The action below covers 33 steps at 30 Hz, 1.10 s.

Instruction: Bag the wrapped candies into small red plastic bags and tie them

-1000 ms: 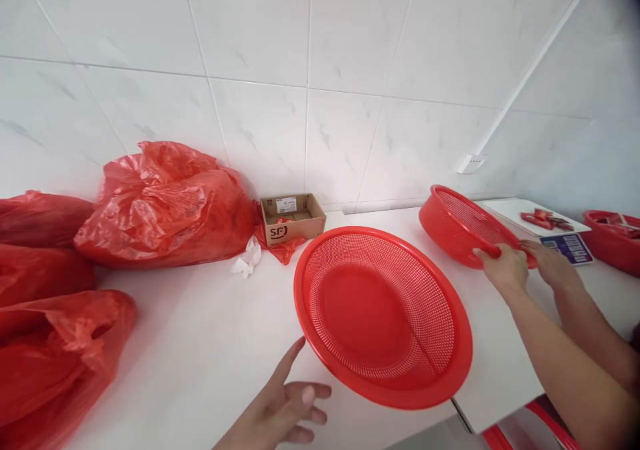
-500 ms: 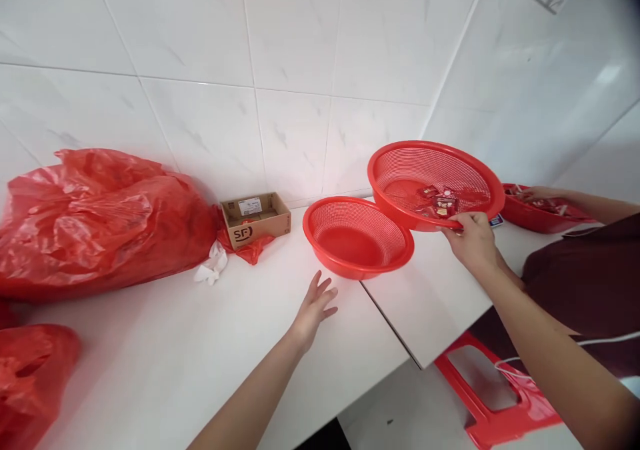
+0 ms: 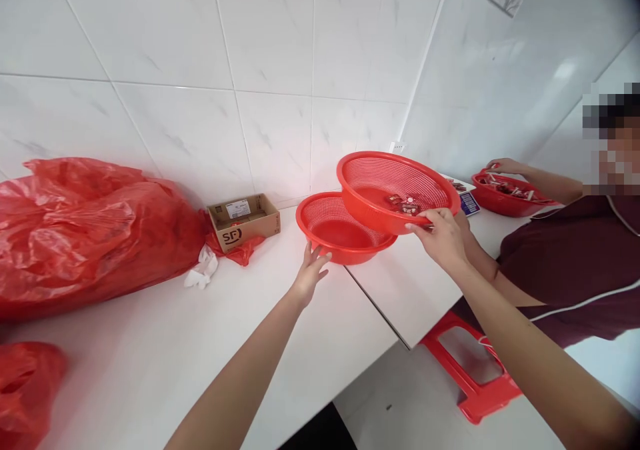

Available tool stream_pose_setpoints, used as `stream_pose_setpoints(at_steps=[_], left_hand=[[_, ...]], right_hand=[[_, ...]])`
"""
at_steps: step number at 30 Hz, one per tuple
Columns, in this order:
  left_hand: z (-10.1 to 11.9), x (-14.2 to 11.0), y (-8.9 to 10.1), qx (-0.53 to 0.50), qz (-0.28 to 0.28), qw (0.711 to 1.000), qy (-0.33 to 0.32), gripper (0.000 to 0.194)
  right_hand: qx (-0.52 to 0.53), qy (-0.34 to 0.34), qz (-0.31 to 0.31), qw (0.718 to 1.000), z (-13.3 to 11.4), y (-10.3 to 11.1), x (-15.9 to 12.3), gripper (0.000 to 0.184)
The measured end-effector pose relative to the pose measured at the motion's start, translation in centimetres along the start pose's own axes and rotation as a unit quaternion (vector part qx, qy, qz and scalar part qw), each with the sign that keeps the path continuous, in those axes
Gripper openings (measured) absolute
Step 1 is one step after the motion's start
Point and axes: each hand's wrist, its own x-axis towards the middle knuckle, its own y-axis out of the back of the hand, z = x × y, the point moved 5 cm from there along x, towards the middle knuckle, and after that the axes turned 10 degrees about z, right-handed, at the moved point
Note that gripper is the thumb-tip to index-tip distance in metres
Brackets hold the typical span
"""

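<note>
My right hand [image 3: 443, 238] grips the near right rim of a red plastic basket [image 3: 373, 203], which is tilted and raised above the table. Several small red-and-brown wrapped packets [image 3: 406, 205] lie inside it. Under its left part, a second red basket [image 3: 337, 238] rests on the table, with nothing seen in the visible part of its bottom. My left hand [image 3: 309, 278] is at the near left side of this lower basket, fingers spread, fingertips at its rim; whether they touch it I cannot tell.
A big red plastic bag [image 3: 95, 237] and a smaller one [image 3: 30, 390] lie to the left. Near the wall stands an open cardboard box [image 3: 245, 222] by a white crumpled tissue [image 3: 201, 268]. At right, a co-worker reaches into another red basket [image 3: 510, 200]. A red stool [image 3: 470, 363] stands below.
The held basket has moved left, over the lower basket. My left hand has come up to the lower basket's rim. The view has turned right, showing more of the co-worker.
</note>
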Motion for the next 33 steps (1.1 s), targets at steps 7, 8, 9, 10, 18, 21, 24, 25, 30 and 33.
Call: stream_pose_setpoints(at_steps=[7,8,9,10,18,21,24,25,30,33], left_hand=[[-3.2,1.2,-2.4,0.103,-0.082,0.99,0.044,0.055],[-3.7,-0.1,-2.2,0.116,-0.087,0.989,0.039,0.053],[-4.2,-1.8,-1.7,0.125,-0.092,0.987,0.033,0.052],[-4.6,-3.7,-1.0,0.132,-0.1,0.986,0.025,0.049],[-4.2,-19.9,13.0,0.267,-0.007,0.961,0.073,0.045],[-2.3,-24.7,20.3,0.297,0.188,0.935,0.045,0.051],[0.2,-29.9,25.8,0.304,0.407,0.861,-0.023,0.052],[0.8,-31.6,26.9,0.31,0.474,0.823,-0.038,0.051],[2.3,-34.4,28.7,0.4,0.608,0.681,-0.08,0.035],[2.2,-31.9,29.7,0.49,0.558,0.661,-0.102,0.04]], right_hand=[[0.172,0.058,-0.082,0.98,-10.3,3.5,-4.3,0.016],[0.203,0.059,-0.111,0.971,-11.5,3.5,-5.2,0.013],[0.231,0.059,-0.14,0.961,-12.6,3.4,-6.1,0.011],[0.255,0.06,-0.168,0.95,-13.5,3.3,-7.0,0.01],[0.212,0.073,-0.196,0.954,-12.8,-0.6,-10.6,0.011],[0.131,0.088,-0.132,0.979,-11.8,-2.6,-11.3,0.017],[0.117,0.07,-0.12,0.983,-12.3,-4.5,-12.8,0.022],[0.14,0.057,-0.13,0.98,-12.8,-5.0,-13.5,0.024],[0.297,0.004,-0.228,0.927,-17.7,-5.7,-17.9,0.034],[0.338,0.01,-0.281,0.898,-21.3,-5.2,-20.8,0.029]])
